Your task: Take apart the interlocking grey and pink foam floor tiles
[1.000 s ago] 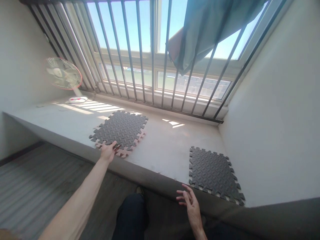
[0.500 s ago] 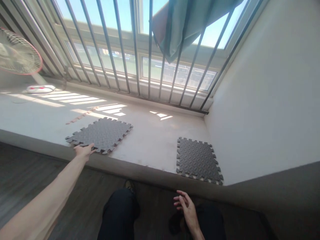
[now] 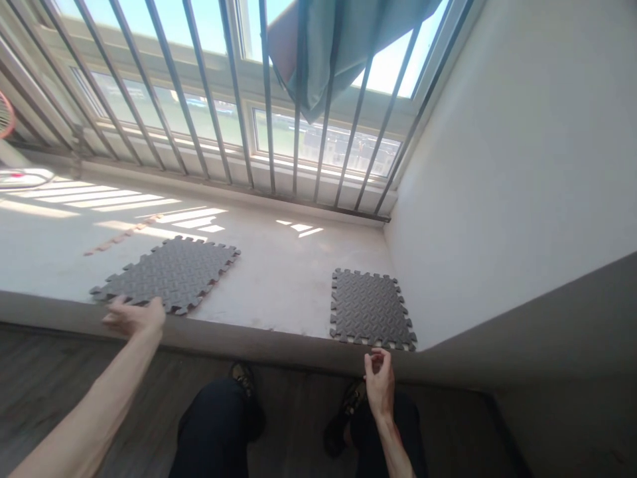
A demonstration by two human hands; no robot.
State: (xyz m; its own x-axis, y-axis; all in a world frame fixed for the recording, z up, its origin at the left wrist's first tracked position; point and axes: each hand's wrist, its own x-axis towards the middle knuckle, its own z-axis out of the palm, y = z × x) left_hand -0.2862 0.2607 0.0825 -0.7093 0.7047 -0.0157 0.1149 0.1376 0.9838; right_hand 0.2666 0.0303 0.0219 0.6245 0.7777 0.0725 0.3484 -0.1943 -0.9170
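Left hand (image 3: pixel 133 317) spread at the grey foam puzzle mat's (image 3: pixel 166 275) near edge; right hand (image 3: pixel 379 382) curled shut, empty-looking, just below the second mat (image 3: pixel 371 310).

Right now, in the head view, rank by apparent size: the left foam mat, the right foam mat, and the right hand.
1. Left foam mat
2. Right foam mat
3. Right hand, though it is nearer the camera, so its true size is unsure.
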